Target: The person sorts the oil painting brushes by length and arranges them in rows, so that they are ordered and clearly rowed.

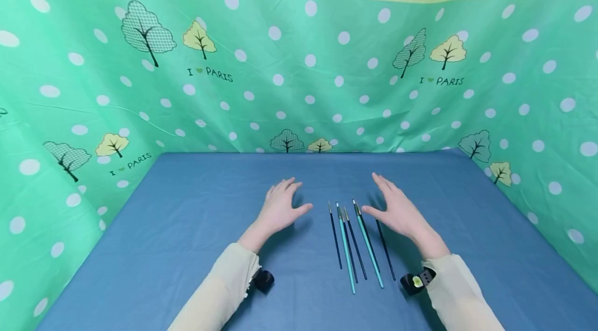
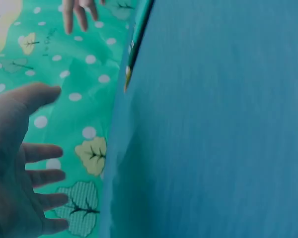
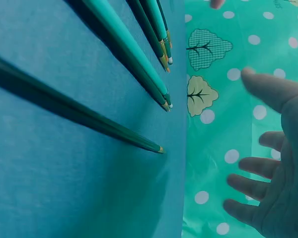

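Observation:
Several thin paintbrushes lie roughly side by side on the blue table, tips toward the far edge. Two have turquoise handles, such as this turquoise paintbrush (image 1: 347,253); the others are dark, like the dark paintbrush (image 1: 335,237) at the left end. My left hand (image 1: 280,209) hovers left of the brushes, fingers spread, holding nothing. On the other side, my right hand (image 1: 397,210) is above the rightmost dark paintbrush (image 1: 385,250), partly covering its tip in the head view. In the right wrist view its fingers (image 3: 258,167) are extended and apart from the brushes.
A blue cloth (image 1: 187,227) covers the table. Behind and at both sides hangs a green dotted curtain (image 1: 252,71) with printed trees. A small black wrist camera (image 1: 264,281) sits at the left cuff, another black camera (image 1: 412,284) at the right.

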{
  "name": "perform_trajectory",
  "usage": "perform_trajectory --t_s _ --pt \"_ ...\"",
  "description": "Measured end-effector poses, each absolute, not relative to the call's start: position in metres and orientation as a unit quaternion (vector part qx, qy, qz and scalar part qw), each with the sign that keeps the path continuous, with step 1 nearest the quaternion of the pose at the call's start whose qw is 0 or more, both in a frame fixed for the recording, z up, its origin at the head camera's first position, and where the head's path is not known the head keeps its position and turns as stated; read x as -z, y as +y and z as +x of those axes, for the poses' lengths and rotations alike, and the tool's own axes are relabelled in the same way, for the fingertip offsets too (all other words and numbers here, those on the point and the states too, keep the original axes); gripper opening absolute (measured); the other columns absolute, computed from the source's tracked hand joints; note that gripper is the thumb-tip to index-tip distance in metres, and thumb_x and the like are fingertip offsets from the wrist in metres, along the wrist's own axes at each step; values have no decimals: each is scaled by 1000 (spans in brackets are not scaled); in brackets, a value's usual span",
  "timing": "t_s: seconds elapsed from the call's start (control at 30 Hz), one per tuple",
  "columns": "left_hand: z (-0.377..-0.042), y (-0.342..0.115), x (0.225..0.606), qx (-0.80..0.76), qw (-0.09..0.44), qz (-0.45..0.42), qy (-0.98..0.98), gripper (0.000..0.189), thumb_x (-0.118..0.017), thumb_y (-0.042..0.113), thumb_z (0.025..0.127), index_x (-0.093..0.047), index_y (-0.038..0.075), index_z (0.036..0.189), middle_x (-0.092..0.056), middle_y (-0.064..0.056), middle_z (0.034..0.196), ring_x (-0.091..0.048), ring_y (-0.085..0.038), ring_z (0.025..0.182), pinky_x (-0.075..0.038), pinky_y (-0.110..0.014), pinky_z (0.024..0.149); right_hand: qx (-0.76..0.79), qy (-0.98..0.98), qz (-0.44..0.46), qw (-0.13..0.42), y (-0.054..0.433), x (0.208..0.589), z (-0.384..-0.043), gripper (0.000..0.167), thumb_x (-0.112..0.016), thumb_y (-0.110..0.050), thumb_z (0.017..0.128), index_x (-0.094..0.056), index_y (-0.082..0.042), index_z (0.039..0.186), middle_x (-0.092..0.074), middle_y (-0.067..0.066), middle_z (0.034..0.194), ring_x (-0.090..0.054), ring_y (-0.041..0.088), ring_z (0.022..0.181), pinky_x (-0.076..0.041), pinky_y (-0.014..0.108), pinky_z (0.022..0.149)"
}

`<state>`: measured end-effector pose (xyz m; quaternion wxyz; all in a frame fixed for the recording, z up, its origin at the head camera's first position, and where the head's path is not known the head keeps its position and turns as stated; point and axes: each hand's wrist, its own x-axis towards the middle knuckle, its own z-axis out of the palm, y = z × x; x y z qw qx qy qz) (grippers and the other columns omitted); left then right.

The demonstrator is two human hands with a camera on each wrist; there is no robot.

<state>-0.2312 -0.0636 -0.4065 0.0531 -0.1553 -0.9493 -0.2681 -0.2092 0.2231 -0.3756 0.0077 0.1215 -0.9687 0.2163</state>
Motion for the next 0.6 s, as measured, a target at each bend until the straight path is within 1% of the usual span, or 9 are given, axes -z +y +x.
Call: perform_trajectory --t_s 0.1,0.17,0.23,0.3,0.4,0.5,0.6 --pt "-230 -54 409 324 42 -133 -936 58 -61 43 82 -49 11 130 -47 -10 133 -43 -30 122 -33 -50 101 -223 -968 114 0 224 378 -205 85 -57 -52 83 -19 -10 146 -26 23 144 -32 43 126 -34 60 94" --pt "-229 -49 409 361 26 -118 -925 52 -62 38 84 -51 10 127 -53 -9 125 -51 -28 112 -42 -46 92 -226 -968 108 -6 223 379 -203 77 -59 -43 85 -24 -8 144 -35 24 138 -43 41 118 -41 55 87" --pt "-227 -44 409 392 11 -107 -913 48 -62 34 84 -53 9 124 -57 -9 117 -56 -25 102 -48 -42 81 -233 -967 99 -12 223 380 -201 69 -61 -32 86 -30 -5 141 -44 24 131 -51 38 109 -47 50 81" --pt "-226 -38 410 412 -4 -101 -906 42 -61 30 85 -55 8 121 -60 -7 109 -58 -21 92 -49 -36 72 -243 -966 87 -20 222 381 -199 63 -62 -26 86 -36 -2 138 -51 23 123 -56 35 102 -50 45 74" --pt "-224 -31 409 434 -26 -94 -896 34 -61 27 86 -59 7 114 -63 -6 99 -60 -18 79 -49 -31 62 -255 -965 61 -32 222 385 -197 57 -64 -21 84 -43 0 133 -58 19 110 -59 31 94 -51 40 68" --pt "-223 -23 411 462 -48 -82 -882 28 -62 22 86 -62 5 108 -63 -6 91 -60 -15 67 -48 -27 57 -259 -964 43 -42 222 390 -197 55 -66 -19 82 -46 2 129 -61 12 96 -59 23 78 -48 34 61" --pt "-221 -16 413 513 -79 -64 -853 25 -62 16 85 -61 2 106 -62 -7 87 -62 -17 63 -51 -28 55 -271 -960 30 -55 223 395 -196 54 -67 -17 81 -47 3 127 -57 6 83 -53 15 63 -42 30 55"
